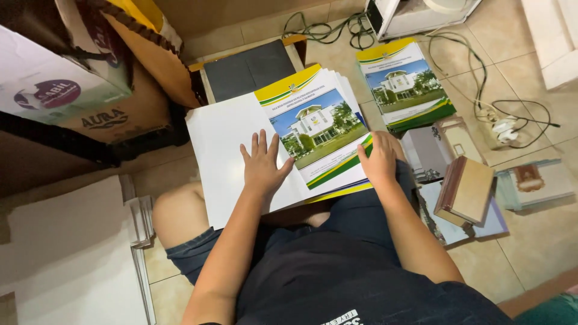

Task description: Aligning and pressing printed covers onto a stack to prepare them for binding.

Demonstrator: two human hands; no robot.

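Note:
A folded cover sheet [313,129] lies across my lap, white on its left half [220,141] and printed on its right half with a white building, blue sky and yellow-green bands. My left hand [262,164] rests flat with fingers spread on the fold between the two halves. At the lower right edge of the printed half, my right hand [379,159] presses down with curled fingers. Several more printed sheets fan out underneath.
A second stack of printed covers [406,84] lies on the tiled floor to the right. Books and a brown box [466,189] sit at my right knee. White sheets [78,253] pile at left, cardboard boxes [90,72] beyond, cables [481,90] and a dark board [250,69] ahead.

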